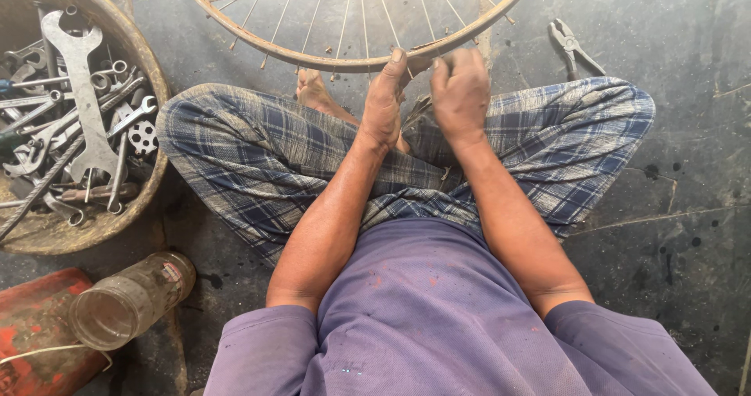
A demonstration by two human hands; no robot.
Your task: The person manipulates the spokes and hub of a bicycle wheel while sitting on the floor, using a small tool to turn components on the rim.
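Observation:
I sit cross-legged on a dark floor in blue checked trousers and a purple shirt. A rusty spoked bicycle wheel rim [258, 37] lies in front of my knees. My left hand [383, 102] rests against the rim's near edge, thumb up on the metal. Beside it, my right hand [460, 91] is curled in a fist at the same stretch of rim; what it grips is hidden by the fingers. A bare foot [313, 91] shows just left of the left hand.
A round rusty basin [149, 59] at the left holds several spanners and wrenches. A clear empty jar [129, 300] lies on its side at lower left, next to a red can [35, 325]. Pliers [571, 45] lie on the floor at upper right.

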